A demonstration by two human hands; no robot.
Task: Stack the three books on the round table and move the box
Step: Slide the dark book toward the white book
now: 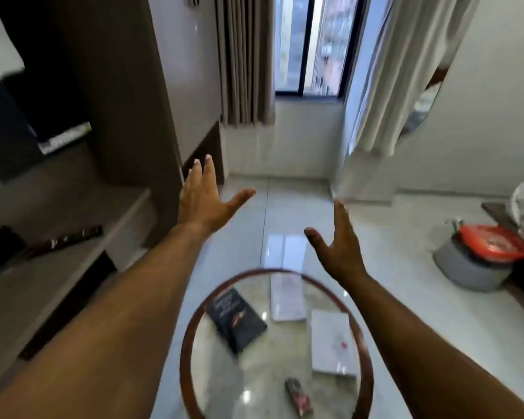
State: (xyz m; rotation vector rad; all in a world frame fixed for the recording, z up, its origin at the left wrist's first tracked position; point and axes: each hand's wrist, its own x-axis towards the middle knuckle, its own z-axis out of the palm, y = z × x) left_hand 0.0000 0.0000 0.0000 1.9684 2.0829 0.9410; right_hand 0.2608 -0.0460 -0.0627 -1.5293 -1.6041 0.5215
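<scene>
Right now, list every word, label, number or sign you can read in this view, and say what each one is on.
None can be read.
dark book: pale lines of title lettering on the cover, too blurred to read.
upper white book: faint marks, unreadable.
right white book: only a pink spot, no legible text.
small box: printed pattern, too blurred to tell.
orange lid on the grey container: pale print, unreadable.
</scene>
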